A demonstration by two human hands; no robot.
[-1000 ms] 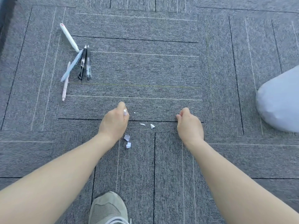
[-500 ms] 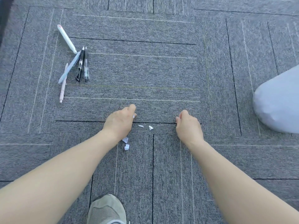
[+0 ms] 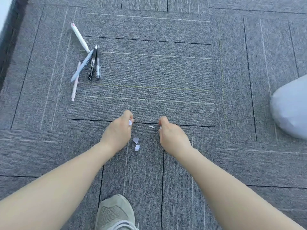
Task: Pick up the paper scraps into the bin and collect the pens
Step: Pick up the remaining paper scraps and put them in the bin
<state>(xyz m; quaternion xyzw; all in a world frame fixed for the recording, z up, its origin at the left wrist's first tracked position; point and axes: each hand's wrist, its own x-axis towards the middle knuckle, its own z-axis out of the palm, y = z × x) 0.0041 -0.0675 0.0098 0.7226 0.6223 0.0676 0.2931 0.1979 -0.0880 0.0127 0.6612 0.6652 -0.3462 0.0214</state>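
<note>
Far left on the grey carpet (image 3: 149, 72) lies the cluster of pens (image 3: 86, 62); a white pen (image 3: 79, 37) slants up and away, a pale blue one (image 3: 81, 67) crosses a pink one (image 3: 75, 83), and two dark pens (image 3: 94, 63) lie side by side just beside them, all well apart from the hands; moving in, the left hand (image 3: 116, 131) is down at the carpet, fingers curled in, pinching a white paper scrap (image 3: 130, 122) at the fingertips; just right of that wrist two loose scraps (image 3: 136, 143) sit on the carpet, one above the other, close together; a thin sliver of paper (image 3: 152, 127) lies between the two hands; then the right hand (image 3: 172, 135), also curled low, with a speck of white (image 3: 160, 127) at its fingertips, clenched on it as far as the blur allows; down at the bottom edge, a grey shoe (image 3: 114, 213) points up between the forearms; and far right, a pale bag-lined bin (image 3: 290, 110) bulges in from the edge, well apart from the scraps.
</note>
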